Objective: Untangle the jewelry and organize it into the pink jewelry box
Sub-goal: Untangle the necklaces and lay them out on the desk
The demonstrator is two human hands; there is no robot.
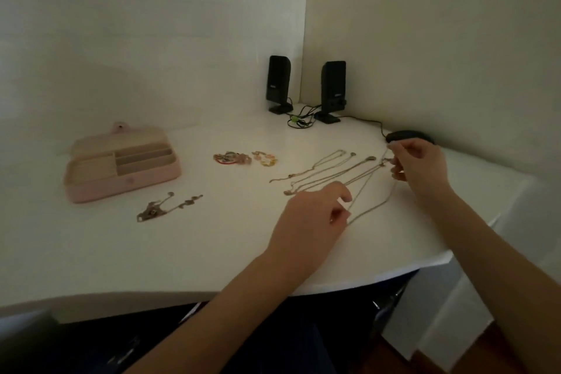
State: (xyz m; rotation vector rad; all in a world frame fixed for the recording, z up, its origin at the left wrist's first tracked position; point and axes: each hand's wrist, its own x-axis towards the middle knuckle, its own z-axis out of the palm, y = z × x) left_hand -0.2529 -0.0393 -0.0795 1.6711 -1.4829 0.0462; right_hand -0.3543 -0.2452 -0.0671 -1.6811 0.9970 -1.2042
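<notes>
The pink jewelry box (91, 188) lies open at the left of the white table, its compartments showing. A thin chain necklace (368, 182) is stretched between my hands: my left hand (312, 215) pinches its near loop, my right hand (420, 167) pinches its far end by the pendant. Two more chain necklaces (315, 171) lie straightened out just beyond my left hand. A tangled silver piece (158, 208) sits in front of the box. Two small heaps of coloured bracelets (232, 158) (264, 158) lie mid-table.
Two black speakers (278, 83) (332, 91) with cables stand in the far corner. A black mouse (408, 136) rests just behind my right hand. The table's curved front edge (334, 288) runs below my forearms, with a wall close on the right.
</notes>
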